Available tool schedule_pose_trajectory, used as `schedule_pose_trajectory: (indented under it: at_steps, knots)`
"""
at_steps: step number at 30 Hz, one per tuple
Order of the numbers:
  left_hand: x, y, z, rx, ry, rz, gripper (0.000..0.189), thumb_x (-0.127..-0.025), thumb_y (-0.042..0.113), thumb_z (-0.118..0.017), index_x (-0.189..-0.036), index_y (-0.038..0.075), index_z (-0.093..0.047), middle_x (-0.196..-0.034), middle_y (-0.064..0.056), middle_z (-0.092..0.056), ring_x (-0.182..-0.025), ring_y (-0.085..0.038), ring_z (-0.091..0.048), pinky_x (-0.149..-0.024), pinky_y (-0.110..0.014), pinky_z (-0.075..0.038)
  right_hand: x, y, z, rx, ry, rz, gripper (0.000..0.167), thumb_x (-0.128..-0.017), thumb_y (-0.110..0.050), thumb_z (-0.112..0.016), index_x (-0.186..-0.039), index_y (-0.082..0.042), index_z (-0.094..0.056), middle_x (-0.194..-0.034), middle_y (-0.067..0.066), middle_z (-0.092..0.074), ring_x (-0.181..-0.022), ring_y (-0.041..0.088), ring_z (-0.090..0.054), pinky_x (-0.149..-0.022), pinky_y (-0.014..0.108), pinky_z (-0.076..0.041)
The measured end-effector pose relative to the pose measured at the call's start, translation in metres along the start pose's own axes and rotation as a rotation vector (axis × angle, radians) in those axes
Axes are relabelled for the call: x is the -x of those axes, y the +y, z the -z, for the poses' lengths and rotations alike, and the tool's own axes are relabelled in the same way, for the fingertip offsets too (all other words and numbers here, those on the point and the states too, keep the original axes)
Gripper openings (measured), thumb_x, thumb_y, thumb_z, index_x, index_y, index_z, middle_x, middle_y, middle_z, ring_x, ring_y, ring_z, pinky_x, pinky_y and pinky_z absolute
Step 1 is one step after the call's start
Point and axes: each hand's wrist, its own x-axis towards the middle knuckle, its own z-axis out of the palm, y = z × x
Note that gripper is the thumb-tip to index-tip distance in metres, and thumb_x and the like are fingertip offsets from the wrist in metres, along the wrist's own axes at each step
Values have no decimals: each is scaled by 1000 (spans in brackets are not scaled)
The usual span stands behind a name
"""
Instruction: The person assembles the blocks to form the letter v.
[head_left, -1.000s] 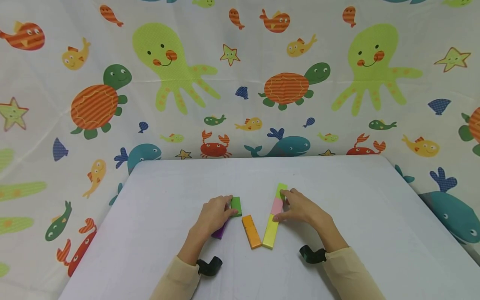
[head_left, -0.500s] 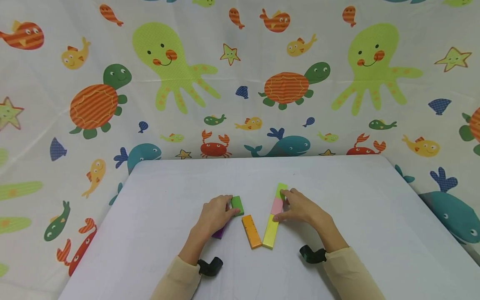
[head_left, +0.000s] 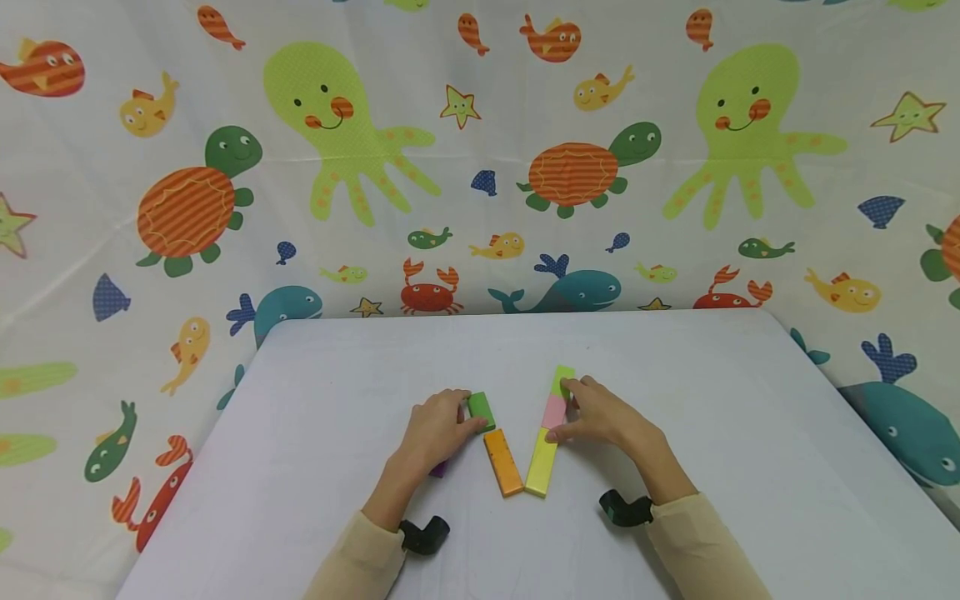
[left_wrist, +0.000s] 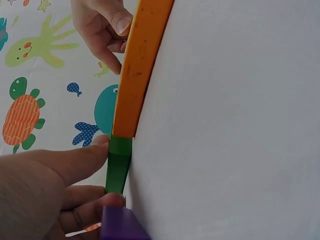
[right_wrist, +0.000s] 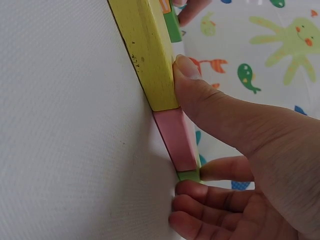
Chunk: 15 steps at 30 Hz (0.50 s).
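My left hand (head_left: 437, 430) pinches a small green block (head_left: 482, 412) lengthwise, its thumb at the near end and a finger at the far end. That block's near end meets the far end of an orange block (head_left: 503, 463). Beneath the left hand lies a purple block (head_left: 438, 470), mostly hidden in the head view. On the right, a yellow block (head_left: 540, 467), a pink block (head_left: 554, 412) and a lime green block (head_left: 562, 375) lie end to end. My right hand (head_left: 611, 417) rests along their right side, thumb on the yellow block, index finger at the lime one.
Orange and yellow blocks come together at their near ends, forming a V. Everything lies on a white-covered table (head_left: 675, 358). Behind it hangs a curtain (head_left: 510, 83) printed with sea animals. Each wrist wears a black camera (head_left: 625, 508).
The left hand has shifted the green block a little to the right and turned it in line with the orange block. Less of the purple block shows. The right hand has stayed put.
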Motion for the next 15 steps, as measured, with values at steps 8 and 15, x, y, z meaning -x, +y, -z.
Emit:
schedule_pose_trajectory:
  at_steps: [8,15]
  knots:
    - [0,1,-1,0,3,-2,59,-88,45,-74,-132,7,-63,-73,3,-53,-69,-13,-47,-70,-34,-39,0,0,1,-2,-9,-2,99,-71,-52,-87,-148,-5,-46,-123,15,-57,-105,23,-56,-97,48,-53]
    - [-1,3,-3,0,-2,8,60,-88,47,-73,-134,8,-63,-76,3,-54,-70,-13,-47,-71,-34,-38,0,-1,1,-4,-8,-5,99,-71,-52,-87,-148,-6,-47,-123,15,-57,-104,23,-56,-96,47,-53]
